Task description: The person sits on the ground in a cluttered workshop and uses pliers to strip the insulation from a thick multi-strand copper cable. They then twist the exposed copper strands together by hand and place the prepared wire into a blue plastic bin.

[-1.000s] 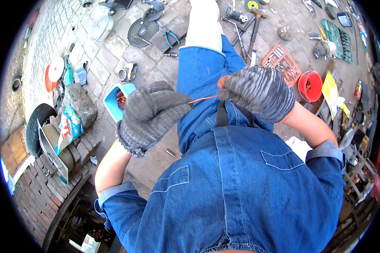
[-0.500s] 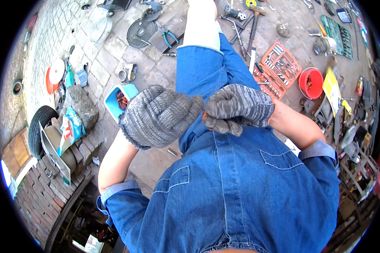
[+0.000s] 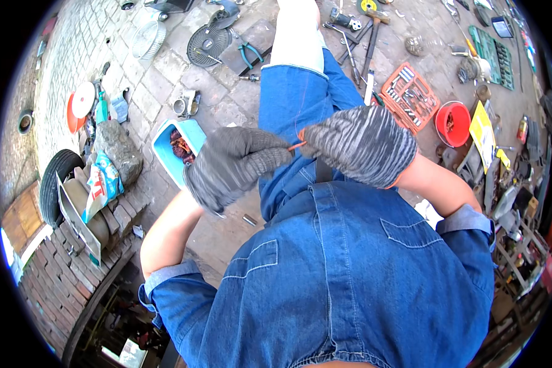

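Both of my hands wear grey striped knit gloves and meet above my lap. A thin orange-red piece point(image 3: 297, 146), like a short strand, stretches between their fingertips; its exact kind is too small to tell. My left hand point(image 3: 236, 161) pinches one end of it, closed and slightly blurred. The other end is in the closed fingers of my right hand point(image 3: 363, 146). Just beyond my left hand stands a blue plastic container point(image 3: 196, 134), partly hidden by the glove. Small reddish-brown pieces point(image 3: 181, 147) lie inside it.
An orange socket set case point(image 3: 417, 116) lies open on the paving at right, beside a red bucket point(image 3: 452, 136) with similar small pieces. A hammer point(image 3: 371, 46), pliers point(image 3: 247, 54) and a fan-like grille point(image 3: 205, 46) are farther off. At left are a rock point(image 3: 118, 152) and a tyre point(image 3: 58, 178).
My fingertips have drawn slightly apart, exposing the orange-red strand between them. My right hand has turned and lifted a little; my left hand has moved off the blue container's edge slightly.
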### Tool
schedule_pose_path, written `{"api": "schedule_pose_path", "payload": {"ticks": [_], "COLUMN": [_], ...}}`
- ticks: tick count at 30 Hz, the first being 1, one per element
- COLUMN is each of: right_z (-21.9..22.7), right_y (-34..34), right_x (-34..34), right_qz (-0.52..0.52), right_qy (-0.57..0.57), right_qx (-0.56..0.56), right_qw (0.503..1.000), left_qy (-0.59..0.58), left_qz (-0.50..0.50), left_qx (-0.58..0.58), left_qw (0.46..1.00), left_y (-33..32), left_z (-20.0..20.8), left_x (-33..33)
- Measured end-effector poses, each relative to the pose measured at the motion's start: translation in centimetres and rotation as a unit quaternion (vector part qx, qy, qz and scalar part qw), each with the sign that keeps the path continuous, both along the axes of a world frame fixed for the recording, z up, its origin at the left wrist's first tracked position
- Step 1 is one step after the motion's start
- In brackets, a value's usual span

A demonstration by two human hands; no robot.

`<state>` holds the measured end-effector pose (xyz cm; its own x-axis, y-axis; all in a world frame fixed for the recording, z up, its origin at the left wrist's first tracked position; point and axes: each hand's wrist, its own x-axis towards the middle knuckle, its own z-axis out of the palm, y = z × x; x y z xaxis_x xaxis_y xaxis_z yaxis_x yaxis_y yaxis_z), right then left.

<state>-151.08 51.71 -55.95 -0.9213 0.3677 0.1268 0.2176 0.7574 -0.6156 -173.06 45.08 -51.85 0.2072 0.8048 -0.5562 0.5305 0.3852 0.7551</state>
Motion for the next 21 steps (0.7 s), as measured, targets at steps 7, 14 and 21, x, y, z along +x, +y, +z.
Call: {"api": "schedule_pose_path", "payload": {"ticks": [7,14,21], "right_z": [0.6,-2.1,0.7], "right_y": [0.4,0.2,0.4], "right_x": [-0.1,0.5,0.5], "right_qz": [-0.132,-0.119,-0.114], "right_qy": [0.011,0.078,-0.032], "right_qx": [-0.465,-0.547,-0.506], "right_qw": [0.875,0.825,0.854], "left_qy": [-0.027,0.266,0.168], "left_qz": [0.107,-0.117,-0.043], "left_qx": [0.127,0.515,0.298], "left_qw": [0.986,0.806,0.939], "left_y": [-1.5,-3.2,-2.1], "left_z": [-0.7,-2.5,-1.7], "left_x": [-0.4,-0.2,0.2]}}
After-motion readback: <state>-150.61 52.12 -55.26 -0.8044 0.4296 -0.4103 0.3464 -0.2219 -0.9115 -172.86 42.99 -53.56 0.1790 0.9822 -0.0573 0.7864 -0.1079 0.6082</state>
